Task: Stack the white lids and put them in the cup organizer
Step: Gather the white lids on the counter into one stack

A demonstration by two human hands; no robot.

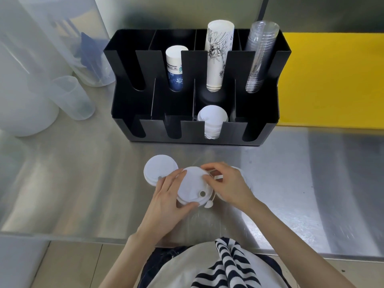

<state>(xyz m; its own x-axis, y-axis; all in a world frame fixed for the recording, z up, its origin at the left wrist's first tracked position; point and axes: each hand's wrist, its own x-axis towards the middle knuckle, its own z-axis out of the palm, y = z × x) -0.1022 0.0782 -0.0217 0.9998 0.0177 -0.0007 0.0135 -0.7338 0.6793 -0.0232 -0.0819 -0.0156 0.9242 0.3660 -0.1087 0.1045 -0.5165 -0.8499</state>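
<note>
Both hands gripped one stack of lids on the counter, well in front of the organizer: the left hand pinched its near-left rim, the right hand its far-right. A loose lid lay touching the stack's left side, nearer the left hand.

clutter around a steel counter

a stainless steel counter fills the frame. translucent plastic containers crowd the upper left. a yellow panel sits at the upper right. striped fabric shows at bottom centre.
</note>
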